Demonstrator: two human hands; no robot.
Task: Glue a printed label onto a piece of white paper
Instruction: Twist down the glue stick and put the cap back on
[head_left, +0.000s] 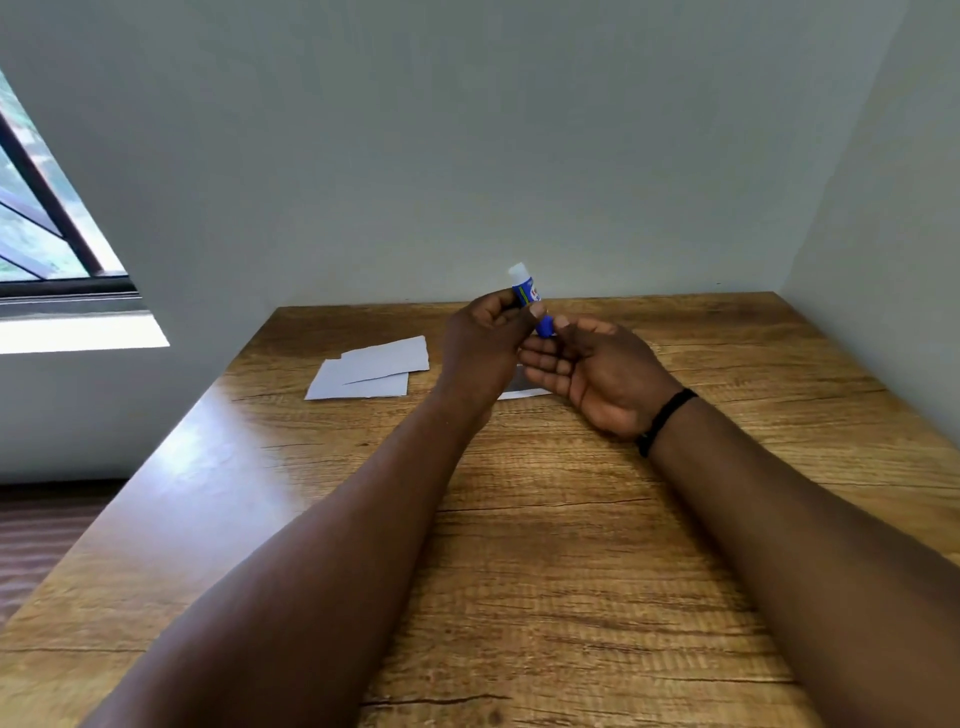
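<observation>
Two white paper pieces (370, 373) lie overlapped on the left of the tabletop (571, 545), flat and untouched; they look light and floppy, the sort of thing that slides on smooth wood and creases if pinched hard, so a flat fingertip on top or a lift at a corner would likely serve best; a further slip of paper (522, 392) peeks out under the hands, mostly hidden, and whether that is the printed label cannot be told from here. On to the left hand (485, 345); its fingers (501, 306) are curled closed around the middle of the glue stick (527, 293), thumb pressed to the barrel, holding it raised above the tabletop and tilted, pale end up and away; the stick reads as small, stiff and light, its plastic barrel probably a touch slick, so that mid-barrel hold seems right for steadying it. And the right hand (605, 379) comes in beside it, palm turned up, a black band (662, 421) at the wrist; its thumb and forefinger close on the blue lower end of the stick while the other fingers hang loosely half open, holding nothing; it looks like a twist of the base or a pull at a cap, though which one is not clear.
</observation>
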